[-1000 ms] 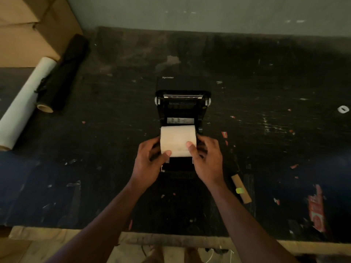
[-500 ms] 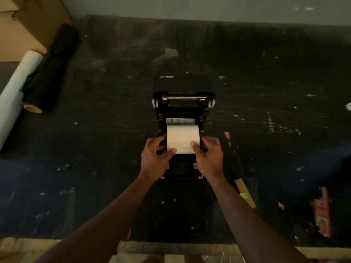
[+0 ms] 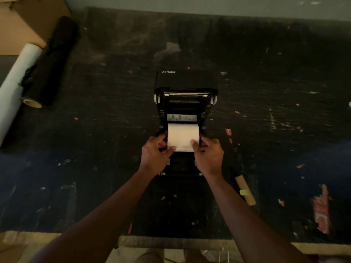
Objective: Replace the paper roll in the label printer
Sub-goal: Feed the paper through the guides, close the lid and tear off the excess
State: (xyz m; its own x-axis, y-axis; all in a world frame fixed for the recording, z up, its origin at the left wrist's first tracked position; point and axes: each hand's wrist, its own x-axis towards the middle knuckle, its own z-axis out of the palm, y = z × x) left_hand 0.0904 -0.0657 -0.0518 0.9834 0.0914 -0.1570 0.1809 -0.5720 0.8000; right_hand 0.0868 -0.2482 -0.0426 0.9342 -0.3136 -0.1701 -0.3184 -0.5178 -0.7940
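Observation:
A black label printer [image 3: 185, 103] stands in the middle of the dark table with its lid swung open toward the far side. A white paper roll [image 3: 182, 135] sits in the printer's open bay. My left hand [image 3: 156, 156] grips the roll's left end, thumb on its front. My right hand [image 3: 208, 155] grips the right end the same way. The roll's ends and the bay's side guides are hidden by my fingers.
A black film roll [image 3: 50, 63] and a long white roll [image 3: 16, 86] lie at the far left beside a cardboard box [image 3: 24, 19]. A small empty cardboard core [image 3: 245, 190] lies right of my right forearm. The table's front edge [image 3: 190, 242] is near me.
Both hands have moved the paper roll a little farther away from me, deeper into the printer's bay. The camera view has shifted slightly.

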